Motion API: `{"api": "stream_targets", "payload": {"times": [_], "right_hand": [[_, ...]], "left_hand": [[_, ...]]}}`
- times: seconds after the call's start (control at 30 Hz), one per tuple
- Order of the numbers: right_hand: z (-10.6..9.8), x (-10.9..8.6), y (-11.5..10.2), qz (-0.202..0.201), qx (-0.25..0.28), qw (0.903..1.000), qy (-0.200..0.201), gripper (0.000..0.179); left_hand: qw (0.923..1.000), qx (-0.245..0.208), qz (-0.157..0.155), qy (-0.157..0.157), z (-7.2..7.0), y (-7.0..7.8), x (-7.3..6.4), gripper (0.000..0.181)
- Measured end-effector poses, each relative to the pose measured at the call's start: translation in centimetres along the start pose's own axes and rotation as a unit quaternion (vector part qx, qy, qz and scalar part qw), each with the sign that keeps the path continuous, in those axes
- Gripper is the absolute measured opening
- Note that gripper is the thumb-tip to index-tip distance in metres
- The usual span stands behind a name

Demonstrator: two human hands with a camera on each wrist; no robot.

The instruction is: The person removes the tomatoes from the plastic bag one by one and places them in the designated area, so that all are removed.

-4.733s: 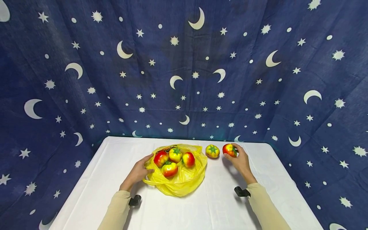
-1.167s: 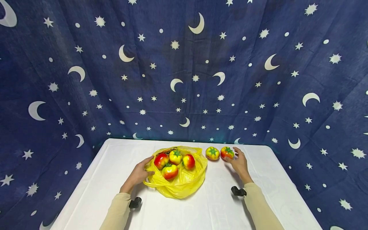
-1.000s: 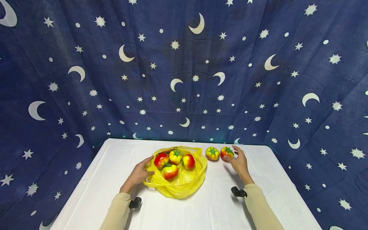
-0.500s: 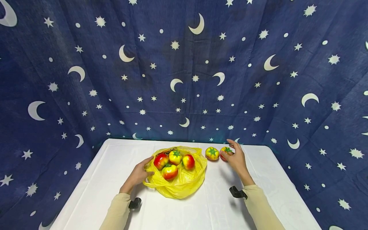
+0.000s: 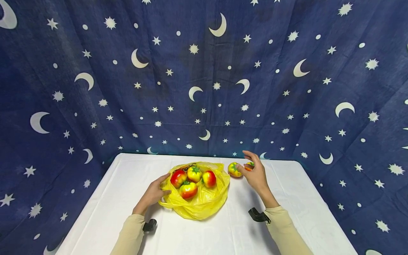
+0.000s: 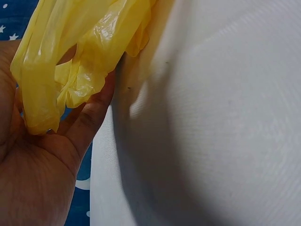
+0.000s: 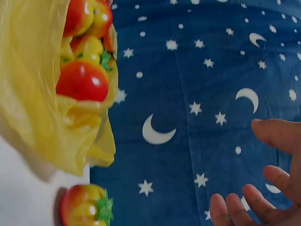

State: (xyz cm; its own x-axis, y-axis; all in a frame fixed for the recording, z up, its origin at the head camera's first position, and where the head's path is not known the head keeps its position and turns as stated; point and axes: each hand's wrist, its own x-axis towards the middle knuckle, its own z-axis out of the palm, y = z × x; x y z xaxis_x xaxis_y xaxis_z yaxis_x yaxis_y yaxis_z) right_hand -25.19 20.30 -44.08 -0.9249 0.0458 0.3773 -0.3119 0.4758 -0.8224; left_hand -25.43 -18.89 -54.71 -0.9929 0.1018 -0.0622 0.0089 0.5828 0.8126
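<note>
A yellow plastic bag (image 5: 204, 207) lies spread open on the table with several red and yellow tomatoes (image 5: 188, 190) inside. My left hand (image 5: 153, 194) holds its left edge; in the left wrist view, the bag's handle (image 6: 40, 89) passes between thumb and fingers. Right of the bag, two more tomatoes sit side by side: a mostly yellow tomato (image 5: 233, 170) and a redder tomato (image 5: 249, 165), partly hidden behind my right hand (image 5: 258, 177). That hand hovers over them, fingers spread and holding nothing. The right wrist view shows its fingers (image 7: 256, 200) apart from the lower tomato (image 7: 84, 207).
A white cloth covers the table (image 5: 197, 237). Behind and around it hangs a dark blue curtain (image 5: 204, 71) with moons and stars. Black wrist mounts (image 5: 259, 215) stick out from both beige sleeves.
My right hand has set the redder tomato down beside the yellow one, let it go, then risen and shifted left over the pair. The left hand stays at the bag's edge.
</note>
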Motion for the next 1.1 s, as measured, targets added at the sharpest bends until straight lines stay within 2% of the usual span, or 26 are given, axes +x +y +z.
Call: {"api": "stream_targets", "payload": {"times": [0.2, 0.53, 0.8, 1.1], "right_hand": [[1.4, -1.0, -0.8, -0.016, 0.029, 0.9994, -0.011, 0.056], [3.7, -2.1, -1.2, -0.021, 0.040, 0.9982, -0.040, 0.056], [5.3, -2.7, -0.9, -0.010, 0.048, 0.9966, -0.066, 0.057], [6.7, -3.2, -0.3, 0.023, 0.051, 0.9933, -0.101, 0.058]], "left_hand": [[1.0000, -0.001, -0.003, 0.001, 0.0, 0.1, 0.0, 0.076], [1.0000, 0.000, 0.004, 0.003, 0.0, 0.2, 0.0, 0.077], [0.9999, 0.003, 0.015, 0.004, -0.1, 0.3, -0.1, 0.077], [1.0000, 0.002, 0.006, 0.000, 0.0, 0.1, 0.1, 0.077]]}}
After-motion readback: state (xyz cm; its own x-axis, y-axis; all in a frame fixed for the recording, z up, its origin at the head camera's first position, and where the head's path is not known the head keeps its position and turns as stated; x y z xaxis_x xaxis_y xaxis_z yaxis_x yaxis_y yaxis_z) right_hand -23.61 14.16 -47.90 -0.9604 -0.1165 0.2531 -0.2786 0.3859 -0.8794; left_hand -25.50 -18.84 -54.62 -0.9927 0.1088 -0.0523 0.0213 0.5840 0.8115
